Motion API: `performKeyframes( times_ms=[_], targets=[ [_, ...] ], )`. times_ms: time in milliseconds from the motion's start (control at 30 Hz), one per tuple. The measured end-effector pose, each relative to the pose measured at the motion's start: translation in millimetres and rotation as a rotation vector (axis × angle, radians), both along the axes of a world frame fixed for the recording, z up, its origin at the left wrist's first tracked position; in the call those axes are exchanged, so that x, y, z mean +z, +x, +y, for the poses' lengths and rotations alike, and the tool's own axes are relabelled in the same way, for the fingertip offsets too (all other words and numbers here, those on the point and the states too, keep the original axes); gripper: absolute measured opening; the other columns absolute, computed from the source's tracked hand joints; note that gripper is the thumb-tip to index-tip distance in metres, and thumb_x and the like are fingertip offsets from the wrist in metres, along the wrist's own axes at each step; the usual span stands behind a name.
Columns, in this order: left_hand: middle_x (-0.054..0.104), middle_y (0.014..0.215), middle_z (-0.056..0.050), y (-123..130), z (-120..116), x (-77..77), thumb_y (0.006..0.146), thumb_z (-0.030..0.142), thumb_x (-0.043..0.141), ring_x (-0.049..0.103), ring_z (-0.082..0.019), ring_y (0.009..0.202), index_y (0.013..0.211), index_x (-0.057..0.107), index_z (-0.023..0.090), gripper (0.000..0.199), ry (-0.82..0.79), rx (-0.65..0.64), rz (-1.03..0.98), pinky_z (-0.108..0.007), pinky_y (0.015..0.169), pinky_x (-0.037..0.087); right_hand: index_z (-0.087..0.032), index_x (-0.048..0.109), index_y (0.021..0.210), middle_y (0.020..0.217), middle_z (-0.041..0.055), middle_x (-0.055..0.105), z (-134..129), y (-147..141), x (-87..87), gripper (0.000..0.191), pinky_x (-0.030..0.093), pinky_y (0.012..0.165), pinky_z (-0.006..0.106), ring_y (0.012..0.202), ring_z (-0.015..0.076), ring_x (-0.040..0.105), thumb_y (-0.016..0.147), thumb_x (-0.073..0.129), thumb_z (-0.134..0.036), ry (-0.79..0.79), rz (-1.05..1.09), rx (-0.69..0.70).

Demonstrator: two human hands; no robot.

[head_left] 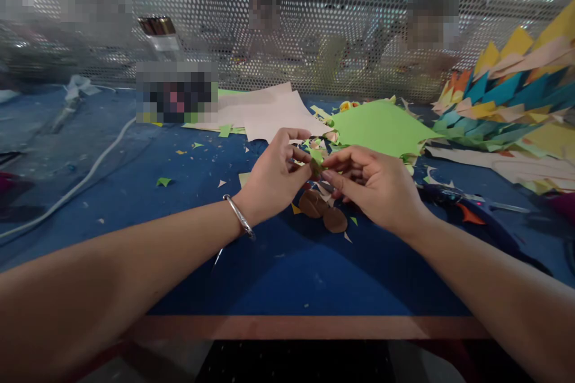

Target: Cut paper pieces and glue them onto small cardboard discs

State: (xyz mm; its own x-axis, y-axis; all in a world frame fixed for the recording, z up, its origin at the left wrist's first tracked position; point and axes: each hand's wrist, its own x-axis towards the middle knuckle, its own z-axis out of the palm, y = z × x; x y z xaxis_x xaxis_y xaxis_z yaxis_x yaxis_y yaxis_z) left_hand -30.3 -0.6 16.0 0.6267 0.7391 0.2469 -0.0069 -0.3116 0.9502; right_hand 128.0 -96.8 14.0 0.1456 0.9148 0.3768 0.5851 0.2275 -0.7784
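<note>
My left hand (285,176) and my right hand (371,185) meet over the middle of the blue table, fingertips pinched close together. Between them is a small piece of paper (315,169), brownish with green beside it; its exact shape is partly hidden by my fingers. Both hands seem closed on this piece. Just below lie brown paper discs (335,220), some overlapping. Small green and pale paper scraps (354,221) are scattered around them. Behind my hands is a large green paper sheet (377,125), with pale pink sheets (274,114) to its left.
A glue gun (476,215) with a red light lies right of my right hand. Layered pointed paper pieces (516,90) rise at the far right. A white cable (90,173) crosses the left side. A perforated metal screen (296,66) stands behind, people beyond it.
</note>
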Motion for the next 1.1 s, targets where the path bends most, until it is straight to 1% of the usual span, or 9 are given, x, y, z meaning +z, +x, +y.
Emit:
performKeyframes(
  times_ms=[100, 200, 333, 467, 667, 833, 1033, 1100],
  targets=[
    [0.062, 0.088, -0.001, -0.2, -0.1, 1.1, 0.081, 0.008, 0.061, 0.065, -0.013, 0.071, 0.119, 0.044, 0.019, 0.043, -0.019, -0.001, 0.006, -0.023, 0.062, 0.056, -0.018, 0.070, 0.101, 0.083, 0.0023, 0.071, -0.3, 0.4, 0.2, 0.019, 0.056, 0.054, 0.024, 0.061, 0.0121, 0.069, 0.090, 0.069, -0.033, 0.001, 0.006, -0.004],
    [0.063, 0.086, 0.001, -0.6, 1.7, 1.8, 0.078, 0.008, 0.063, 0.065, -0.011, 0.067, 0.114, 0.045, 0.019, 0.041, -0.005, -0.007, -0.008, -0.023, 0.063, 0.056, -0.017, 0.069, 0.100, 0.080, 0.0017, 0.070, -0.7, 0.6, 1.1, 0.018, 0.055, 0.052, 0.023, 0.058, 0.0111, 0.067, 0.091, 0.069, -0.033, 0.012, 0.012, -0.008],
    [0.064, 0.084, 0.000, -2.0, 5.9, 0.9, 0.076, 0.007, 0.063, 0.065, -0.012, 0.072, 0.107, 0.052, 0.018, 0.034, 0.032, -0.025, -0.028, -0.025, 0.068, 0.056, -0.017, 0.069, 0.098, 0.079, 0.0014, 0.069, -1.2, 1.7, 2.4, 0.017, 0.054, 0.050, 0.022, 0.057, 0.0109, 0.067, 0.091, 0.068, -0.034, 0.028, 0.015, -0.017],
    [0.064, 0.085, 0.000, -3.7, 8.6, 0.2, 0.074, 0.008, 0.067, 0.064, -0.011, 0.074, 0.104, 0.057, 0.018, 0.033, 0.045, -0.031, -0.034, -0.025, 0.070, 0.055, -0.018, 0.068, 0.097, 0.080, 0.0012, 0.068, -1.4, 3.0, 2.1, 0.016, 0.054, 0.050, 0.022, 0.056, 0.0103, 0.067, 0.092, 0.067, -0.033, 0.044, 0.022, -0.013],
    [0.065, 0.081, 0.001, -3.6, 7.1, 2.0, 0.074, 0.010, 0.070, 0.065, -0.010, 0.074, 0.107, 0.055, 0.017, 0.037, -0.025, -0.038, -0.086, -0.024, 0.072, 0.056, -0.019, 0.070, 0.100, 0.079, 0.0005, 0.069, -2.2, 2.8, 1.3, 0.020, 0.053, 0.051, 0.021, 0.055, 0.0091, 0.064, 0.090, 0.070, -0.037, 0.050, 0.002, -0.010],
    [0.066, 0.078, 0.002, -3.1, 3.7, 2.9, 0.073, 0.009, 0.070, 0.066, -0.011, 0.073, 0.105, 0.056, 0.017, 0.036, -0.078, -0.051, -0.106, -0.025, 0.072, 0.057, -0.018, 0.070, 0.099, 0.078, 0.0008, 0.069, -2.3, 2.7, 2.8, 0.019, 0.050, 0.049, 0.022, 0.054, 0.0094, 0.064, 0.090, 0.070, -0.036, 0.041, -0.023, -0.023],
    [0.065, 0.073, 0.002, -2.2, 1.5, 3.9, 0.073, 0.008, 0.068, 0.067, -0.012, 0.068, 0.102, 0.055, 0.017, 0.033, -0.128, 0.008, -0.105, -0.025, 0.066, 0.056, -0.018, 0.070, 0.100, 0.083, 0.0022, 0.070, -3.6, 2.3, 4.3, 0.024, 0.052, 0.053, 0.024, 0.056, 0.0103, 0.064, 0.089, 0.071, -0.039, 0.057, -0.057, -0.040],
    [0.065, 0.071, 0.003, -2.1, 2.1, 3.5, 0.073, 0.009, 0.068, 0.066, -0.012, 0.066, 0.101, 0.055, 0.018, 0.032, -0.140, 0.000, -0.101, -0.026, 0.067, 0.057, -0.018, 0.071, 0.100, 0.081, 0.0020, 0.070, -3.7, 1.9, 4.3, 0.024, 0.051, 0.053, 0.024, 0.055, 0.0102, 0.064, 0.088, 0.072, -0.039, 0.062, -0.069, -0.042]
  ],
)
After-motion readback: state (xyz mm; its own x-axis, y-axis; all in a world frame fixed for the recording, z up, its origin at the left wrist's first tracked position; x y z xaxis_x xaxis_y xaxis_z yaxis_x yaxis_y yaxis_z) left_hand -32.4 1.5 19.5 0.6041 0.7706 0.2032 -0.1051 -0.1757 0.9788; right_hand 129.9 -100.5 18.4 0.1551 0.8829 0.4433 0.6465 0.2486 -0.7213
